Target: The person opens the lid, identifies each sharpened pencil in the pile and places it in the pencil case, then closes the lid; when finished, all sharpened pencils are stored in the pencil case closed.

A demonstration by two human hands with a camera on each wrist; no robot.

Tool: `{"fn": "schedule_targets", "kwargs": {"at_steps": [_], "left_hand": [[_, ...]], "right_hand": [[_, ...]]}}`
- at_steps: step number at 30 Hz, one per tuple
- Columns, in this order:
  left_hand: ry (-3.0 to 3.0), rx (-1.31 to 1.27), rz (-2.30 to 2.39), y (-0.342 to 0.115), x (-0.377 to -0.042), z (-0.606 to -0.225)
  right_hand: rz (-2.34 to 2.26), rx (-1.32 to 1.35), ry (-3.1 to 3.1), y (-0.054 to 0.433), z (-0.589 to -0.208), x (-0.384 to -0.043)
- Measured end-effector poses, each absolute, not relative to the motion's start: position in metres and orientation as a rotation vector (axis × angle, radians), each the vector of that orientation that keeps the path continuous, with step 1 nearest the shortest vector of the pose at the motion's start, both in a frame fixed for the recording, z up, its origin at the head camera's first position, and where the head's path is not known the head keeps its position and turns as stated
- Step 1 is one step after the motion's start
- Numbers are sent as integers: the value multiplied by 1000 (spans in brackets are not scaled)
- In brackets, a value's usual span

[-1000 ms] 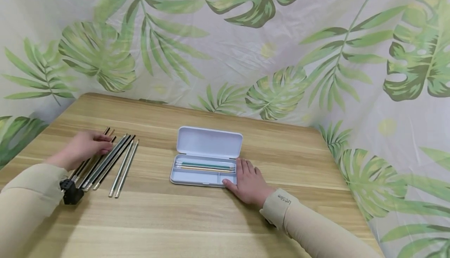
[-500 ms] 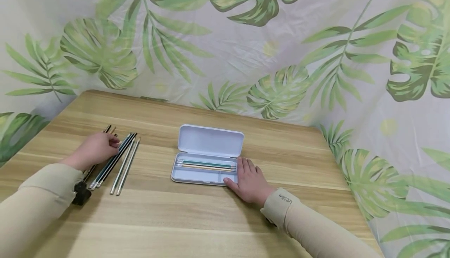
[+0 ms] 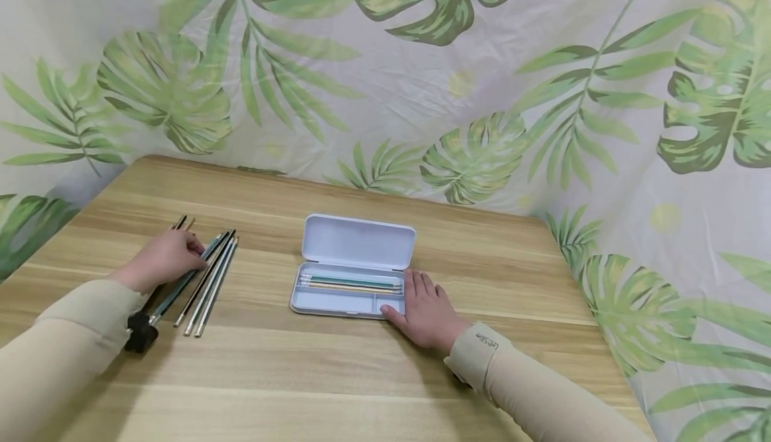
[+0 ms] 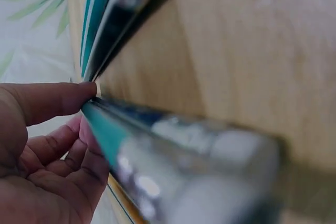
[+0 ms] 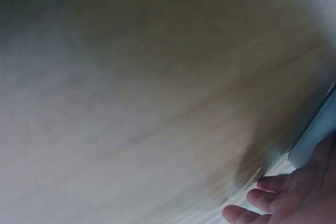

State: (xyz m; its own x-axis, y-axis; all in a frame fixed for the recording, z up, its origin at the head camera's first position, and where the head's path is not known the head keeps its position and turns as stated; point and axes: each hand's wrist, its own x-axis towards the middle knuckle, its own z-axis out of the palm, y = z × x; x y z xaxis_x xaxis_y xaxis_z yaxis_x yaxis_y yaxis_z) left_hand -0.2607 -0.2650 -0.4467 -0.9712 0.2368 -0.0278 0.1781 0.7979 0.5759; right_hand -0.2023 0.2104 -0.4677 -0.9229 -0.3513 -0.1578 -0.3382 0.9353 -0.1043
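My left hand (image 3: 165, 261) is at the pencil group on the left of the table. Its thumb and fingers pinch a teal pencil (image 4: 107, 129) with a silver ferrule and pale eraser; a dark pencil lies close alongside. A black pencil (image 3: 195, 296) and two pale-striped pencils (image 3: 207, 291) fan out just right of this hand. Others are partly hidden beneath it. My right hand (image 3: 429, 311) rests with extended fingers against the right end of an open pale pencil case (image 3: 337, 303), its thumb at the front rim. Several pencils (image 3: 352, 284) lie in the case's rear compartment.
The case's lid (image 3: 358, 241) stands raised at the back. A wood-grain table (image 3: 313, 382) carries everything, with its far edge against a leaf-print cloth (image 3: 397, 94). A black wrist camera (image 3: 141, 333) sits under my left cuff, near the pencil ends.
My left hand has shifted right over the pencils and lowered slightly. A black pencil now lies apart from the teal one, nearer the two pale-striped pencils. The right hand stays on the case.
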Motion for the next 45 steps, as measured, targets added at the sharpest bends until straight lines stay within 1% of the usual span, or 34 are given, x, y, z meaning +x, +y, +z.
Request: {"fn": "schedule_targets", "kwargs": {"at_steps": [5, 10, 15, 18, 25, 32, 36, 40, 45], "left_hand": [[2786, 270, 1111, -270, -263, -439], [2586, 199, 1376, -266, -274, -425], [2287, 224, 1697, -255, -286, -416], [2175, 243, 1791, -242, -289, -410], [2163, 323, 1769, -203, -298, -391], [2183, 505, 1707, -164, -304, -362], [2154, 568, 1673, -141, -307, -348], [2133, 600, 1631, -121, -310, -344], [2104, 664, 1557, -99, -312, -350]], "right_hand": [[-96, -526, 2918, 212, -467, -203], [-98, -520, 2918, 213, -467, -203], [-99, -526, 2915, 212, -468, -203], [-97, -531, 2913, 212, -469, -203], [-95, -528, 2913, 210, -468, -203], [-91, -519, 2909, 210, -468, -202], [-100, -515, 2912, 210, -469, -201], [-104, -515, 2903, 211, -470, -201], [-97, -510, 2914, 210, -469, -202]]}}
